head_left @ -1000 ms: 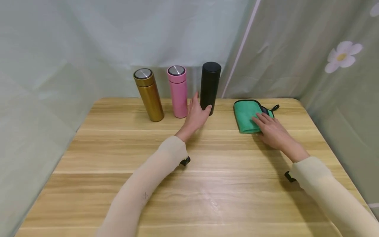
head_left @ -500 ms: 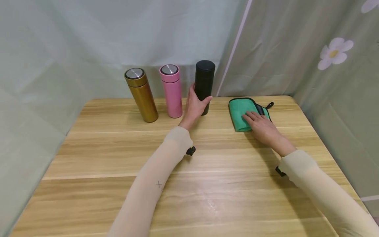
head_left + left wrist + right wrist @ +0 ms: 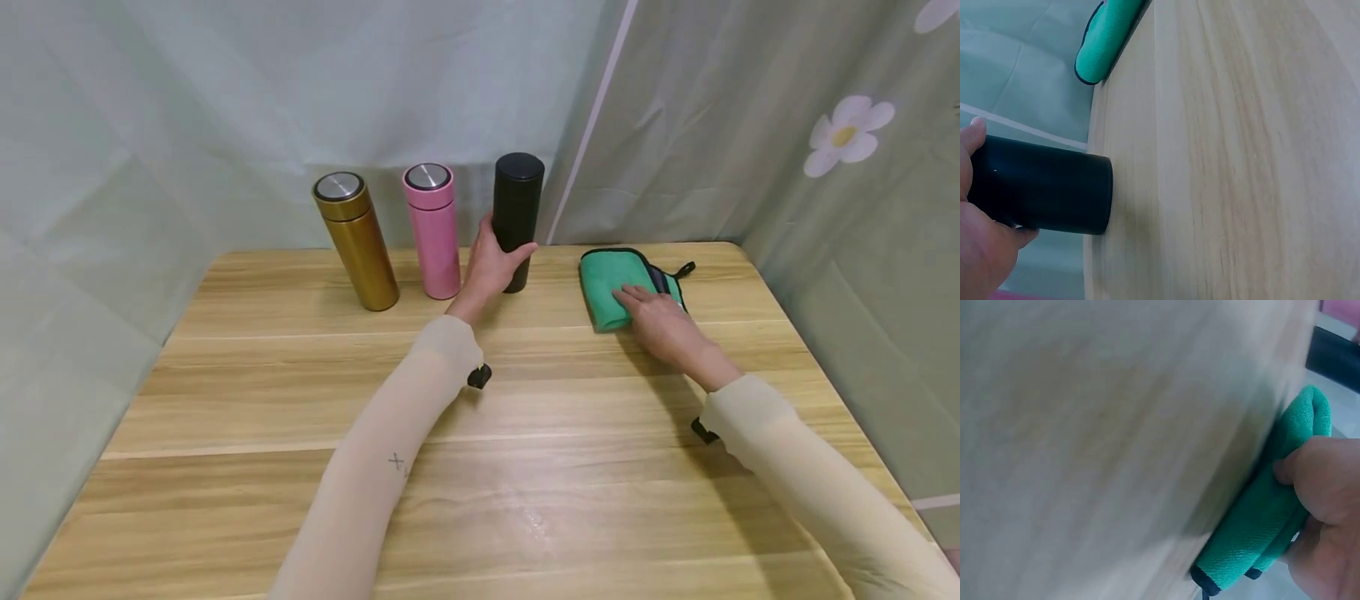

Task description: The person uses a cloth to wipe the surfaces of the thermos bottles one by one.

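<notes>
In the head view my left hand (image 3: 489,268) grips a tall black thermos (image 3: 517,208), fingers behind it and thumb on its right side. The thermos stands upright at the back of the table, its base at the wood in the left wrist view. My right hand (image 3: 662,327) pinches a folded green towel (image 3: 609,287) with black edging and a loop. The right wrist view shows the thumb (image 3: 1285,470) pressed on the towel's near side, other fingers hidden behind it. Left of the black thermos stand a pink thermos (image 3: 437,250) and a gold thermos (image 3: 363,258).
A pale wooden table (image 3: 450,517) lies under everything. Behind it hangs a grey-green curtain (image 3: 225,108), which also runs along both sides. The pink thermos stands just left of the left hand.
My left hand has closed around the black thermos from its left side. My right hand has drawn in on the towel, now pinching its near edge. The head view has shifted slightly.
</notes>
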### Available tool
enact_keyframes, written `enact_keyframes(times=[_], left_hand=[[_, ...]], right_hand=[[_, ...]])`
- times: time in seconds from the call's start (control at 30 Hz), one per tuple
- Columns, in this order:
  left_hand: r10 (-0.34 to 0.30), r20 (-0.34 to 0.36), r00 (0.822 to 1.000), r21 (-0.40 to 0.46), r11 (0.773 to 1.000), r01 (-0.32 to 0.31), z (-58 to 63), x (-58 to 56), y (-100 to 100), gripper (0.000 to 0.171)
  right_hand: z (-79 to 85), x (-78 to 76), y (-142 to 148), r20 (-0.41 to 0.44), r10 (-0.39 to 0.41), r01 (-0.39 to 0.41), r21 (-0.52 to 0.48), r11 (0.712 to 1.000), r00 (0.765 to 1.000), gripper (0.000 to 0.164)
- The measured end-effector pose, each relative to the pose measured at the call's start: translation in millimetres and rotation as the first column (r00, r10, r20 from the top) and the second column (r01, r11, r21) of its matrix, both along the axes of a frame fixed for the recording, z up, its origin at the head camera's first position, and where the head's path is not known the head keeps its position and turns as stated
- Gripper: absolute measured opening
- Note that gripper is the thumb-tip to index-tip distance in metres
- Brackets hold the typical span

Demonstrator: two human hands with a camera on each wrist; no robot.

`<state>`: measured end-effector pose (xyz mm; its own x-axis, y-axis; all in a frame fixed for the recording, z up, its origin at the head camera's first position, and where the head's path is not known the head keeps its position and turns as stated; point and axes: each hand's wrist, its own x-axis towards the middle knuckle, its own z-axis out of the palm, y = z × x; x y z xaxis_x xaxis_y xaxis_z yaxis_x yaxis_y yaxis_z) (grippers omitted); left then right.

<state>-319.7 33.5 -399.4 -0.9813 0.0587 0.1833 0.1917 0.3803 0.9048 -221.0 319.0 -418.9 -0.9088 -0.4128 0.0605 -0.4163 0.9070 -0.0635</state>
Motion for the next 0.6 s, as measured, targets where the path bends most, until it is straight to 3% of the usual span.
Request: enact_keyframes(times=[0.1, 0.3, 0.43, 0.6], left_hand=[[-0.014, 0.002, 1.0, -0.019, 1.0, 0.014, 1.2, 0.9, -2, 0.088], [-0.071, 0.015, 0.997, -0.034, 0.997, 0.071, 1.8, 7.5, -7, 0.088], [-0.098, 0.015, 0.995, -0.034, 0.995, 0.099, 2.2, 13.4, -10, 0.087], [-0.142, 0.021, 0.99, -0.062, 0.988, 0.143, 2.8, 22.3, -15, 0.084]], right_hand=[[4.6, 1.4, 1, 0.019, -0.001, 0.002, -0.076, 0.997, 1.0, 0.048], [11.1, 8.8, 3, 0.094, -0.079, 0.1, -0.245, 0.964, 0.992, 0.051], [15.5, 16.2, 4, 0.1, -0.105, 0.134, -0.354, 0.926, 0.989, 0.049], [20.5, 28.2, 9, 0.086, -0.151, 0.174, -0.506, 0.845, 0.985, 0.045]])
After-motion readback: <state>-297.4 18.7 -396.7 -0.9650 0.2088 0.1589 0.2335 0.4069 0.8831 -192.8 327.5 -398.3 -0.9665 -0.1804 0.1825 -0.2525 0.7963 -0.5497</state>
